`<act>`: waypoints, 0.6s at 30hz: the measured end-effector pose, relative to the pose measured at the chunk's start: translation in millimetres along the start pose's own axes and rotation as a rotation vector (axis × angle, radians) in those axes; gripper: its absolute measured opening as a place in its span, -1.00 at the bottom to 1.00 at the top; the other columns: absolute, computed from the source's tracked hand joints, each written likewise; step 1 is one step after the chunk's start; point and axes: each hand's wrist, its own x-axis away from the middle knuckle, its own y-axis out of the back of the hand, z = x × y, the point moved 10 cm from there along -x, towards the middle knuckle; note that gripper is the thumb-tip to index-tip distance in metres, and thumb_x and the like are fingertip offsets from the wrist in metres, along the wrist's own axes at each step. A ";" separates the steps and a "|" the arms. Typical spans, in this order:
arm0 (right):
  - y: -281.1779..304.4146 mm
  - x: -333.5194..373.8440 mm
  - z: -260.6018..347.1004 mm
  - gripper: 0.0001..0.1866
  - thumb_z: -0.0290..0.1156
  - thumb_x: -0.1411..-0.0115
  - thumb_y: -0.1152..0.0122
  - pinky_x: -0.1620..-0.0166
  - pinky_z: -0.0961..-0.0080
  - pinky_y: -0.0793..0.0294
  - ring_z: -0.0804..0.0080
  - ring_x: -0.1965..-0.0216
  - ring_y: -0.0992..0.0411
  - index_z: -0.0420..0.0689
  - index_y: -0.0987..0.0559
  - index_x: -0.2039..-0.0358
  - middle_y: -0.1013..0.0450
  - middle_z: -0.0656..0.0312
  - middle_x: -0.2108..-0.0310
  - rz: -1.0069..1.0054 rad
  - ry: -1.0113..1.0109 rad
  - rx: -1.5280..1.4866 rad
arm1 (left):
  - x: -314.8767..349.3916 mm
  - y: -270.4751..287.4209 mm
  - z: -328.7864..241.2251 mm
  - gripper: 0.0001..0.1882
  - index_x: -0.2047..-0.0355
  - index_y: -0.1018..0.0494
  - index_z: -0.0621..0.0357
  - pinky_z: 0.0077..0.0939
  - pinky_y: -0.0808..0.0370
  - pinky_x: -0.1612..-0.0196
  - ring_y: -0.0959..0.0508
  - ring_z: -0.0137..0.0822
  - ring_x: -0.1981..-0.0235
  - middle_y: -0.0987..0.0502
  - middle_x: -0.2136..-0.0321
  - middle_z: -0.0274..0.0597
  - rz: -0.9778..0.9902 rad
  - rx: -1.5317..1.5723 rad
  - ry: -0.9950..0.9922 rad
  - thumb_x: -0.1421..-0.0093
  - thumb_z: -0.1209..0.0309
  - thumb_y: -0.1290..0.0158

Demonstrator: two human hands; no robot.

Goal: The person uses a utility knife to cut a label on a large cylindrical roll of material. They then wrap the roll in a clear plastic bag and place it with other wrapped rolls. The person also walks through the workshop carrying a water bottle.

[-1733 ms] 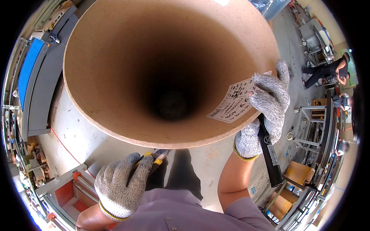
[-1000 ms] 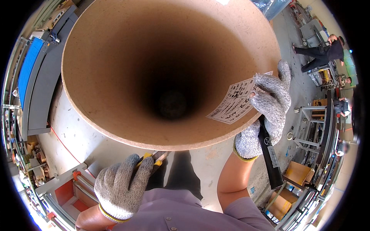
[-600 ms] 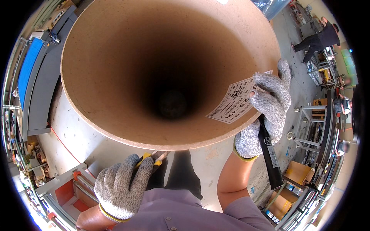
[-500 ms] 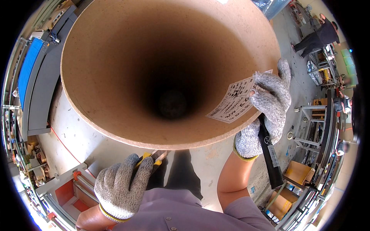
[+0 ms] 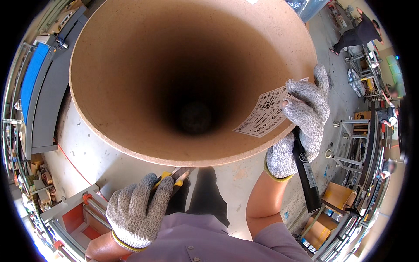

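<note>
Two speckled grey knit gloves with yellow-edged cuffs work around one wide brown cardboard tube (image 5: 131, 126), which stands before the person's body with its round mouth facing up toward the head and its inside falling away into dark. Below the tube's near rim, the left hand (image 5: 139, 209) has its fingers closed around a hand tool (image 5: 178, 180) with yellow-and-black grips; its tip points up toward that rim, and whether it touches cannot be told. At the tube's right side, the right hand (image 5: 305, 115) straddles the rim, fingers curled over onto the inner wall, while the same hand grasps a slim black cylinder (image 5: 308, 181) that slants down outside the tube. Those fingers partly cover a white printed label (image 5: 257, 115) stuck to the tube's inner wall.

Well left of the tube is a grey machine (image 5: 50, 100) with a blue surface (image 5: 35, 78); between them, a thin red line (image 5: 72, 163) runs along the pale floor (image 5: 83, 135). Under the tube's near rim are dark trousers (image 5: 209, 196) and a lilac shirt (image 5: 192, 236). Right of the tube stand a wheeled metal trolley (image 5: 353, 146) and open cardboard boxes (image 5: 338, 196), with a person in dark clothes (image 5: 360, 35) farther off.
</note>
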 end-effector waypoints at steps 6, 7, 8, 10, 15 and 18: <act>-2.1 1.5 1.2 -0.86 -0.50 -0.04 -0.16 -0.11 0.10 -0.37 -0.07 -0.17 -0.28 -0.08 -0.56 0.34 -0.49 0.01 0.17 -0.050 -0.076 -0.046 | 1.4 -1.7 1.1 -0.53 0.04 -0.50 0.20 -0.33 -0.44 0.40 -0.49 -0.16 0.35 -0.48 0.14 0.02 -0.014 -0.007 -0.005 0.03 0.42 -0.08; 0.7 7.8 -5.6 -0.86 -0.50 -0.04 -0.16 -0.11 0.09 -0.36 -0.07 -0.17 -0.28 -0.08 -0.56 0.34 -0.49 0.01 0.17 -0.003 -0.077 -0.017 | 1.1 -1.5 3.5 -0.54 0.06 -0.51 0.18 -0.27 -0.44 0.34 -0.50 -0.13 0.32 -0.49 0.17 -0.01 -0.004 0.018 0.038 0.06 0.45 -0.10; 4.4 10.5 -9.8 -0.86 -0.50 -0.04 -0.16 -0.12 0.09 -0.36 -0.07 -0.17 -0.28 -0.08 -0.56 0.34 -0.49 0.01 0.17 0.039 -0.061 0.008 | -0.1 0.0 2.9 -0.54 0.08 -0.51 0.16 -0.21 -0.45 0.27 -0.51 -0.11 0.29 -0.50 0.19 -0.03 0.007 0.040 0.078 0.08 0.49 -0.11; 7.6 13.0 -15.3 -0.86 -0.51 -0.04 -0.16 -0.13 0.07 -0.34 -0.07 -0.17 -0.27 -0.08 -0.55 0.33 -0.49 0.01 0.16 0.128 -0.005 0.049 | 0.9 -0.3 4.8 -0.53 0.10 -0.52 0.14 -0.15 -0.45 0.20 -0.52 -0.08 0.26 -0.51 0.21 -0.06 0.018 0.067 0.122 0.12 0.54 -0.13; -2.2 6.8 1.9 -0.86 -0.49 -0.07 -0.16 -0.18 0.02 -0.28 -0.09 -0.18 -0.25 -0.07 -0.53 0.31 -0.47 0.01 0.13 -0.105 -0.029 -0.004 | 0.2 -0.7 3.9 -0.51 0.09 -0.51 0.14 -0.15 -0.45 0.19 -0.53 -0.07 0.25 -0.51 0.21 -0.05 0.014 0.074 0.112 0.14 0.54 -0.12; -3.2 -0.8 9.5 -0.86 -0.44 -0.08 -0.17 -0.21 0.00 -0.24 -0.11 -0.19 -0.24 -0.07 -0.52 0.30 -0.45 0.00 0.10 -0.088 -0.056 0.008 | -0.5 -0.7 2.6 -0.50 0.09 -0.51 0.15 -0.14 -0.45 0.18 -0.52 -0.07 0.25 -0.51 0.20 -0.05 0.024 0.063 0.110 0.14 0.54 -0.13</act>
